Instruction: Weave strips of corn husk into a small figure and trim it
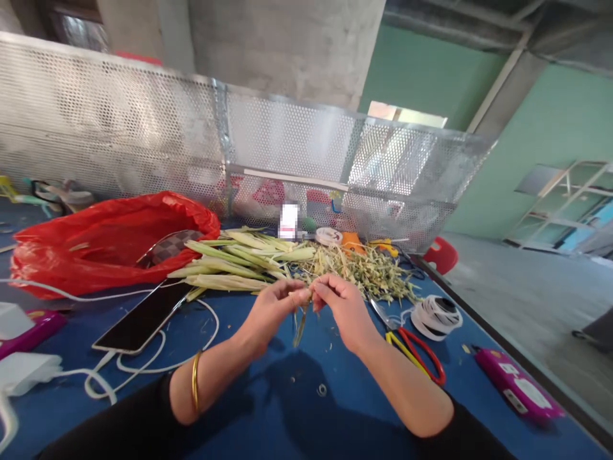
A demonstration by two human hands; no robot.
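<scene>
Over the blue table (268, 409), my left hand (278, 308) and my right hand (339, 305) meet fingertip to fingertip. Both pinch a thin greenish plant strip (299, 326), whose loose ends hang down below my left fingers. Just beyond my hands lies a heap of short, dry plant pieces (373, 271). Long pale green stalks or leaves (230, 265) are piled to its left. A gold bracelet (195, 383) circles my left wrist.
An open red plastic bag (110, 223), a phone (141, 316) and white cables lie left. Right are scissors (421, 354), a white ribbon roll (437, 317) and a magenta device (517, 386). A perforated metal screen (297, 140) stands along the back.
</scene>
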